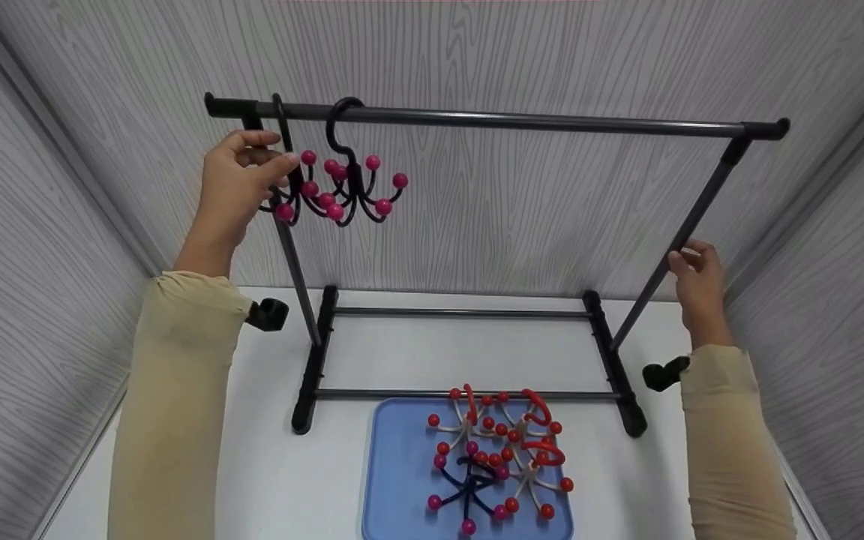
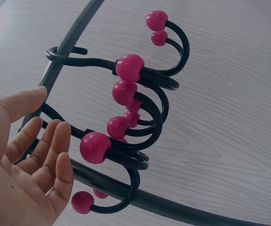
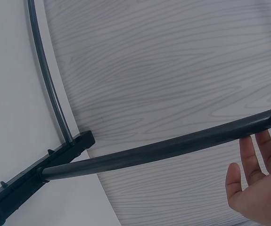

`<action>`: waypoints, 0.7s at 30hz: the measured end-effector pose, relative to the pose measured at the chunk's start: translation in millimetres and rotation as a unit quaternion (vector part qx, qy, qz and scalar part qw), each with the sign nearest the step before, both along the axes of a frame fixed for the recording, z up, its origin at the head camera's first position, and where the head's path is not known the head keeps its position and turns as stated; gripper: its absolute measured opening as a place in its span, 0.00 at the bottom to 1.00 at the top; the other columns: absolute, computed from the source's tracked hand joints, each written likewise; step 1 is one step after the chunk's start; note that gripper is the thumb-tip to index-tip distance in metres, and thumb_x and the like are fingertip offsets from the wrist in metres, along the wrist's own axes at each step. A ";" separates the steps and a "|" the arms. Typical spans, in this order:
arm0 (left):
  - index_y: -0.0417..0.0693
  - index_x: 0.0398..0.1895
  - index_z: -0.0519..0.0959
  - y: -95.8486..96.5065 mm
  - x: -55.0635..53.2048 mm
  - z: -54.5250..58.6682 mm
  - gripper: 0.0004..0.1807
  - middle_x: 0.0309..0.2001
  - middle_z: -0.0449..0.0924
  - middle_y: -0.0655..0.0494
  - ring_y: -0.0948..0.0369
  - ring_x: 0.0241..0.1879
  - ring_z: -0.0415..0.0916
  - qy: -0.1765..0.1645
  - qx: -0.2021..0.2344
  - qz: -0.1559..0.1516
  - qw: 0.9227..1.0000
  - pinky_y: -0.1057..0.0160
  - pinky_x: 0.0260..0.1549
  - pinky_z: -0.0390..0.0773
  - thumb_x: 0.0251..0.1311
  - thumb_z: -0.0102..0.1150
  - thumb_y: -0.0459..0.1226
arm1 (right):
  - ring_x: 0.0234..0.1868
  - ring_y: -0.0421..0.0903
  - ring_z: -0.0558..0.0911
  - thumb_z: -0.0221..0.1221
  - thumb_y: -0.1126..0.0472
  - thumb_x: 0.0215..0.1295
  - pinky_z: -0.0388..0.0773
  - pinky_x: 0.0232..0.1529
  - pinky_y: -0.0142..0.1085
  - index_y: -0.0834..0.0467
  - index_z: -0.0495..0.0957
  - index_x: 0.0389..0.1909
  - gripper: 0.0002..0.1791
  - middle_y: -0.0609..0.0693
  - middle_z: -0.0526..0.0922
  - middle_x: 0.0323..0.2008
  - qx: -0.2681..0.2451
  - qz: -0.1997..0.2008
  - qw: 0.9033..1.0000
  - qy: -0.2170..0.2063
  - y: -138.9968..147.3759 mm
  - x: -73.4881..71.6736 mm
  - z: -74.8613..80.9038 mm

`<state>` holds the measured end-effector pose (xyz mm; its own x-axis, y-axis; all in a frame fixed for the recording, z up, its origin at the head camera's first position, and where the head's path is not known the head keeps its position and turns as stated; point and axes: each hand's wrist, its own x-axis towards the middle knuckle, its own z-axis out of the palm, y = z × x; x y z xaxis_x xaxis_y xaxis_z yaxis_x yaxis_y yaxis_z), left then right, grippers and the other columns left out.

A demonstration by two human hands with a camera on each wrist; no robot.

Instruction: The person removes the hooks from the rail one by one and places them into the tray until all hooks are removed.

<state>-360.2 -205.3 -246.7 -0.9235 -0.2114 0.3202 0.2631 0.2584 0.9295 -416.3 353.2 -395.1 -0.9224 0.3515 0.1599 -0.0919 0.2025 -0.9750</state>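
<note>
Two black multi-arm hook hangers with pink ball tips hang from the rail (image 1: pixel 522 120) of a black garment rack, close to its left end. My left hand (image 1: pixel 233 176) is at the leftmost hanger (image 1: pixel 295 184); the other hanger (image 1: pixel 355 180) hangs just to the right. In the left wrist view, my left hand (image 2: pixel 31 155) has its thumb and loosely bent fingers apart, near that hanger's stem. Whether they touch it I cannot tell. My right hand (image 1: pixel 698 285) holds the rack's right post (image 1: pixel 691 221), its thumb on one side and fingers on the other.
A blue tray (image 1: pixel 402 495) sits in front of the rack on the white table (image 1: pixel 267 472). On it lie several beige hangers with red hooks and red balls (image 1: pixel 529 474), and a black hanger with pink balls (image 1: pixel 469 486). The rack's base (image 1: pixel 312 382) has two crossbars.
</note>
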 end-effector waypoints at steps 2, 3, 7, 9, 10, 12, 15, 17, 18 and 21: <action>0.50 0.50 0.71 2.1 -1.6 -0.1 0.21 0.36 0.75 0.62 0.66 0.30 0.75 0.000 -0.009 -0.001 1.000 0.66 0.34 0.71 0.54 0.64 0.43 | 0.45 0.34 0.71 0.50 0.54 0.68 0.60 0.50 0.34 0.49 0.64 0.55 0.16 0.36 0.70 0.42 -0.005 0.001 1.000 -0.001 -0.2 0.5 -0.1; 0.49 0.51 0.71 3.4 -2.4 -0.3 0.22 0.36 0.75 0.62 0.66 0.30 0.75 0.001 -0.016 0.000 1.000 0.66 0.35 0.71 0.54 0.64 0.43 | 0.45 0.34 0.71 0.50 0.54 0.68 0.61 0.49 0.34 0.49 0.64 0.56 0.17 0.36 0.69 0.42 -0.006 0.002 1.000 -0.002 -0.3 0.9 -0.2; 0.47 0.52 0.70 7.9 -6.4 -1.0 0.22 0.36 0.75 0.61 0.66 0.29 0.75 0.007 -0.033 0.004 0.999 0.67 0.34 0.72 0.55 0.63 0.43 | 0.44 0.33 0.72 0.49 0.53 0.68 0.61 0.48 0.34 0.49 0.62 0.59 0.20 0.36 0.69 0.42 0.003 0.009 1.000 -0.003 -0.2 2.5 -0.9; 0.47 0.52 0.71 9.8 -8.6 -1.2 0.22 0.36 0.76 0.61 0.66 0.28 0.76 0.009 -0.035 0.007 0.999 0.68 0.33 0.72 0.56 0.62 0.43 | 0.44 0.33 0.73 0.49 0.53 0.68 0.61 0.48 0.33 0.50 0.62 0.60 0.20 0.36 0.69 0.42 0.010 0.011 1.000 -0.001 -0.1 3.0 -0.9; 0.47 0.51 0.71 10.6 -9.6 -1.3 0.21 0.35 0.76 0.61 0.66 0.28 0.76 0.010 -0.035 0.008 0.999 0.68 0.33 0.72 0.56 0.62 0.43 | 0.43 0.33 0.73 0.49 0.53 0.68 0.61 0.48 0.33 0.50 0.62 0.60 0.20 0.36 0.69 0.42 0.009 0.013 1.000 0.001 0.1 3.0 -1.0; 0.48 0.50 0.72 12.0 -11.3 -1.4 0.18 0.35 0.76 0.62 0.66 0.29 0.77 0.010 -0.033 0.012 0.999 0.68 0.33 0.72 0.58 0.60 0.42 | 0.43 0.34 0.74 0.50 0.55 0.68 0.61 0.48 0.32 0.50 0.63 0.59 0.19 0.37 0.69 0.41 0.001 0.012 1.000 0.005 0.1 2.6 -1.1; 0.51 0.46 0.73 12.7 -12.9 -1.5 0.13 0.33 0.77 0.63 0.66 0.31 0.76 0.012 -0.032 0.021 0.999 0.66 0.32 0.69 0.59 0.58 0.42 | 0.42 0.34 0.74 0.50 0.56 0.68 0.62 0.48 0.30 0.51 0.63 0.57 0.18 0.38 0.70 0.41 -0.003 0.010 1.000 0.006 -0.4 1.7 -0.8; 0.51 0.43 0.73 12.5 -13.7 -1.6 0.10 0.33 0.77 0.62 0.65 0.33 0.75 0.019 -0.033 0.026 0.999 0.65 0.33 0.68 0.60 0.57 0.41 | 0.42 0.34 0.75 0.50 0.57 0.68 0.62 0.48 0.29 0.51 0.64 0.57 0.17 0.39 0.70 0.41 -0.006 0.006 1.000 0.006 -1.2 0.9 -0.1; 0.51 0.42 0.74 12.2 -14.0 -1.6 0.09 0.33 0.77 0.62 0.65 0.34 0.75 0.024 -0.035 0.028 0.999 0.65 0.33 0.67 0.60 0.57 0.40 | 0.42 0.35 0.74 0.50 0.58 0.68 0.63 0.48 0.29 0.51 0.64 0.57 0.17 0.39 0.70 0.41 -0.007 0.004 1.000 0.005 -1.8 0.6 0.5; 0.49 0.41 0.75 11.2 -14.1 -0.4 0.08 0.32 0.79 0.61 0.65 0.36 0.75 0.033 -0.039 0.031 0.998 0.66 0.36 0.67 0.60 0.58 0.39 | 0.42 0.35 0.74 0.49 0.59 0.69 0.63 0.47 0.29 0.53 0.64 0.57 0.17 0.39 0.70 0.41 -0.006 -0.004 1.000 0.005 -4.1 0.3 3.4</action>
<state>-374.3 -194.1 -247.2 -0.8857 -0.2387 0.3982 0.3053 0.3466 0.8869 -416.1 349.1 -391.7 -0.9181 0.3603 0.1653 -0.1006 0.1916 -0.9763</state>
